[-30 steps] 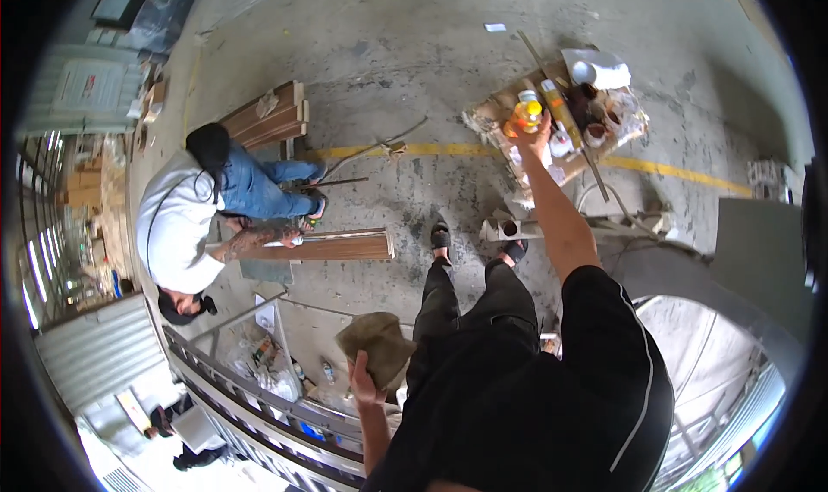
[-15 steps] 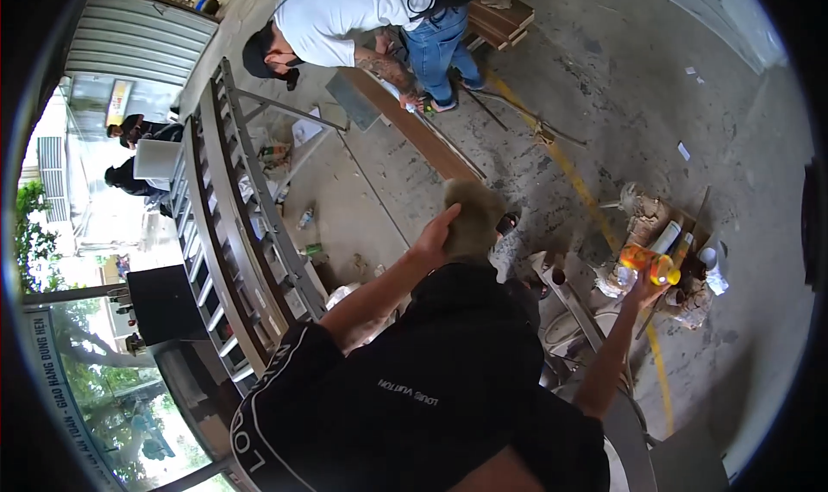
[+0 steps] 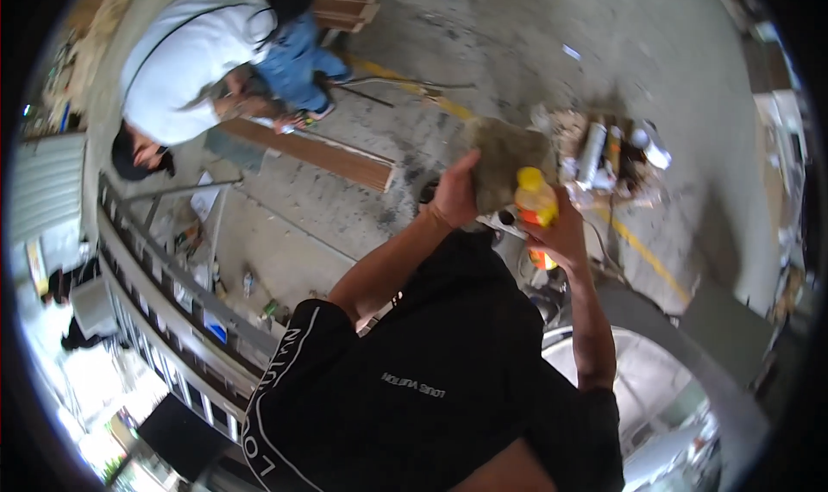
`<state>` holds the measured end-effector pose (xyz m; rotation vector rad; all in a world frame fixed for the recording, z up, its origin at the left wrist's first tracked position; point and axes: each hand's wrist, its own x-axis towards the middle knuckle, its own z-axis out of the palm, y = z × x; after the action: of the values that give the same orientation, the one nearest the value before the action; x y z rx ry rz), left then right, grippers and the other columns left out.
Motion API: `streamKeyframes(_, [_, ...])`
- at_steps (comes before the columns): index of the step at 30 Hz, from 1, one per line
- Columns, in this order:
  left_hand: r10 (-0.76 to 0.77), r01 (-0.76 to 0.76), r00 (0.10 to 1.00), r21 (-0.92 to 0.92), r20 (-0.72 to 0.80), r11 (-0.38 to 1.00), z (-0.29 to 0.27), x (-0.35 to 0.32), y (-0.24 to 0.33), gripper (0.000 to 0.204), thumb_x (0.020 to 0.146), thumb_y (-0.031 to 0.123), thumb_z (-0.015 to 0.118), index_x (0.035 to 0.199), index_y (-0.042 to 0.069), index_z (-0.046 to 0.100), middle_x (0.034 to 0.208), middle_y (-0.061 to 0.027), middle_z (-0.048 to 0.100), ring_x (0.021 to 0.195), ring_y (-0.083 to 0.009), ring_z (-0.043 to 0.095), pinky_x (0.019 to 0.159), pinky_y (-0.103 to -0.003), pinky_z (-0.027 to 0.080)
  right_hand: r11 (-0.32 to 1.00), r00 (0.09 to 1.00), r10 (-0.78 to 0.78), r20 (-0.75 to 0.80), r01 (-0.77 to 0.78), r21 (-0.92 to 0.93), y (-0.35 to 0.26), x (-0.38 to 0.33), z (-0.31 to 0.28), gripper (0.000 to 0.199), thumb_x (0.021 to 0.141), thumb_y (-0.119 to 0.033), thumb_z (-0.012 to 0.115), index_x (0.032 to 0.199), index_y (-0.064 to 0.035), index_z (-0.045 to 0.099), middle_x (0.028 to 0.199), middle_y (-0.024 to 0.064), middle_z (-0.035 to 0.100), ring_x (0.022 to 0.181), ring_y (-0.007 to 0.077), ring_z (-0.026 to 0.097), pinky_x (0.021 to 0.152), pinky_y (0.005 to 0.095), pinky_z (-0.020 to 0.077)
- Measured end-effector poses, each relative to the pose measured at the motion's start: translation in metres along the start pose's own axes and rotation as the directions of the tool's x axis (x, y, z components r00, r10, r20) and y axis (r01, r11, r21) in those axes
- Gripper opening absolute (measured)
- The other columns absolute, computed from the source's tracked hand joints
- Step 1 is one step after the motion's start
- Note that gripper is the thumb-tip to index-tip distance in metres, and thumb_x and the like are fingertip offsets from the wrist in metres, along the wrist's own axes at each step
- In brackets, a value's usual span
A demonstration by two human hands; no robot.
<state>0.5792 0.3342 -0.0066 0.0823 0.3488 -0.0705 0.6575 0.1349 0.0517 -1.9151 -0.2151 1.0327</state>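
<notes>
A fuzzy, grey-brown cloth-like pad (image 3: 504,160) is held up in front of me by my left hand (image 3: 457,194), thumb over its near side. Whether it is a rag or a sponge, I cannot tell. My right hand (image 3: 562,233) grips a yellow and orange bottle (image 3: 533,200) with its yellow cap (image 3: 530,180) upward. The bottle stands right in front of the pad's right edge in the view; whether they touch is unclear. My fingers hide the bottle's middle.
At upper left a co-worker (image 3: 194,61) in a white shirt bends over a long brown board (image 3: 310,151). A metal ladder-like frame (image 3: 172,294) runs along the left. Tubes and wrapped scraps (image 3: 595,151) lie on the floor beyond my hands. A round metal basin (image 3: 655,380) is at lower right.
My right hand has brought the bottle from the far right in beside the pad. My left hand still holds the pad. The whole view has swung toward the right.
</notes>
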Motion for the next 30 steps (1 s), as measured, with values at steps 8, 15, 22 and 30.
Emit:
streamKeyframes(8, [0.013, -0.019, 0.996, 0.07, 0.089, 0.997, 0.009, -0.006, 0.0, 0.054, 0.101, 0.037, 0.042, 0.143, 0.003, 0.041, 0.141, -0.0137, 0.052, 0.129, -0.0305, 0.05, 0.112, -0.046, 0.038, 0.768, 0.969, -0.159, -0.187, 0.002, -0.64, -0.031, -0.005, -0.008, 0.071, 0.062, -0.032, 0.091, 0.12, -0.0085, 0.059, 0.107, 0.0129, 0.07, 0.088, 0.0319, 0.071, 0.077, 0.0397, 0.0569])
streamKeyframes(15, [0.032, -0.034, 0.998, 0.026, 0.056, 0.999, 0.0, -0.009, 0.004, 0.053, 0.101, 0.036, 0.04, 0.143, 0.003, 0.041, 0.142, -0.0137, 0.051, 0.13, -0.0311, 0.05, 0.112, -0.047, 0.037, 0.411, 0.947, -0.257, -0.19, -0.071, -0.909, -0.032, -0.011, -0.008, 0.072, 0.062, -0.042, 0.089, 0.119, -0.0116, 0.057, 0.096, 0.0087, 0.068, 0.093, 0.0303, 0.068, 0.077, 0.0428, 0.0543])
streamKeyframes(22, [-0.002, 0.001, 0.999, 0.035, 0.048, 0.999, -0.008, -0.006, -0.005, 0.051, 0.101, 0.034, 0.04, 0.143, 0.005, 0.041, 0.141, -0.0134, 0.051, 0.13, -0.0301, 0.05, 0.111, -0.048, 0.038, 0.359, 0.955, -0.288, -0.065, 0.045, -0.932, -0.033, -0.014, -0.004, 0.071, 0.061, -0.044, 0.088, 0.117, -0.0133, 0.058, 0.093, 0.0097, 0.066, 0.091, 0.0288, 0.067, 0.073, 0.0431, 0.0545])
streamKeyframes(30, [0.0, -0.003, 0.999, 0.062, 0.037, 0.998, -0.006, -0.009, -0.008, 0.06, 0.099, 0.044, 0.04, 0.145, 0.004, 0.04, 0.142, -0.0137, 0.051, 0.13, -0.0321, 0.05, 0.109, -0.05, 0.04, 0.197, 0.898, -0.427, -0.105, -0.021, -0.98, -0.039, -0.015, -0.023, 0.065, 0.066, -0.047, 0.085, 0.114, -0.0136, 0.058, 0.091, 0.0089, 0.065, 0.089, 0.0265, 0.067, 0.067, 0.0414, 0.0554])
